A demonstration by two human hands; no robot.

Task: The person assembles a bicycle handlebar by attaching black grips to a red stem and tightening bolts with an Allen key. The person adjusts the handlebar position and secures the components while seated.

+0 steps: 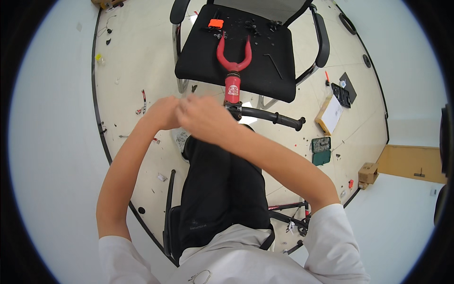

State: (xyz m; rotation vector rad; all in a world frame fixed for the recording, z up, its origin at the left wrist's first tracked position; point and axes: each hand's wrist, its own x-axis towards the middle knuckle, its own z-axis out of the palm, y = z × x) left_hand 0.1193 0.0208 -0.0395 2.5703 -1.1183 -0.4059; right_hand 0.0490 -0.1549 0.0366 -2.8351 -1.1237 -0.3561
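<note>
My left hand (163,113) is closed, knuckles up, left of a black handlebar (265,115). Pressed against it is my right hand (201,116), curled and slightly blurred. Whatever lies between or under the fingers is hidden. Both hands and my right wrist cover the place where the bar's left half would be. The bar's right half ends in a dark grip (286,121). A stem clamps it to a red head tube (232,88), and a red fork (233,65) points away from me, its legs over a black chair seat (203,61).
On the seat lie an orange piece (216,23), small dark parts (253,27) and a hex key (273,66). To the right on the floor are a black tool case (341,95), a white-topped box (329,115) and a green case (321,151). Part of a bicycle frame (288,206) rests beside my right thigh.
</note>
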